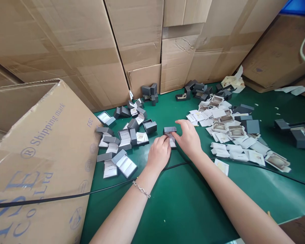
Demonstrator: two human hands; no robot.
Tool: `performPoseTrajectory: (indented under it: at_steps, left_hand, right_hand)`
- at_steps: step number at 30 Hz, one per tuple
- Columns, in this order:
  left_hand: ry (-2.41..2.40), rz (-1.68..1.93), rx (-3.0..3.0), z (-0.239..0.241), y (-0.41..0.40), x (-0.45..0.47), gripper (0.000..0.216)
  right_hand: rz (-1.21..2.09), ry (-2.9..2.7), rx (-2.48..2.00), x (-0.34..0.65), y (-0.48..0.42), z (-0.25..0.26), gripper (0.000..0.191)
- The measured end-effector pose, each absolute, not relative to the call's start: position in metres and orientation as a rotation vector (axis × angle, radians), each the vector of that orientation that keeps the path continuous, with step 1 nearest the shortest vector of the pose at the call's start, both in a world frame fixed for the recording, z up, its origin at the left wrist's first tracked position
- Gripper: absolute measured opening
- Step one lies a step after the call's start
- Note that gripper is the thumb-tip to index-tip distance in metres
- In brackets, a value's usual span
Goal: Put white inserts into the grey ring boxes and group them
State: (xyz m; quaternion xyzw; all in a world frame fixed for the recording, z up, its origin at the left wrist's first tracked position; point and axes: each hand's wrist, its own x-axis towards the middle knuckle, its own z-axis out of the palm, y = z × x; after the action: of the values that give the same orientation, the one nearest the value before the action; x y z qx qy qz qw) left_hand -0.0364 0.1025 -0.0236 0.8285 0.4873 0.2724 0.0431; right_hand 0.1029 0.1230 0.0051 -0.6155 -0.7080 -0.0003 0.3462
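Observation:
A small grey hinged box (170,133) stands open on the green table (183,200), its lid up and a white insert showing inside. My left hand (159,153) grips its near left side with curled fingers. My right hand (188,137) holds the right side, the thumb and fingers pinched toward the box and the lid. A bracelet shows on my left wrist.
Several open grey boxes (124,139) lie scattered at the left. White cards and inserts (228,132) are heaped at the right, with more grey boxes (296,132) at far right. A large carton (40,159) stands left; stacked cartons (142,44) wall the back. A black cable (104,189) crosses the table.

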Motion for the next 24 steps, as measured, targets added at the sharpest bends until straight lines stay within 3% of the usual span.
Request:
performPoseTrajectory:
  at_steps: [4, 12, 20, 24]
  left_hand:
    - [1.5, 0.826, 2.53, -0.023, 0.103, -0.036, 0.028]
    - [1.403, 0.802, 2.583, -0.025, 0.1, -0.036, 0.027]
    - [1.417, 0.836, 2.551, -0.03, 0.1, -0.039, 0.024]
    - [1.44, 0.825, 2.511, -0.028, 0.099, -0.039, 0.025]
  right_hand:
    - [0.32, -1.804, -1.658, 0.101, 0.131, 0.004, 0.027]
    - [0.208, -1.757, -1.605, 0.113, 0.179, -0.003, 0.03]
    - [0.338, -1.593, -1.643, 0.097, 0.283, 0.004, 0.037]
    - [0.461, -1.532, -1.618, 0.089, 0.292, -0.005, 0.058]
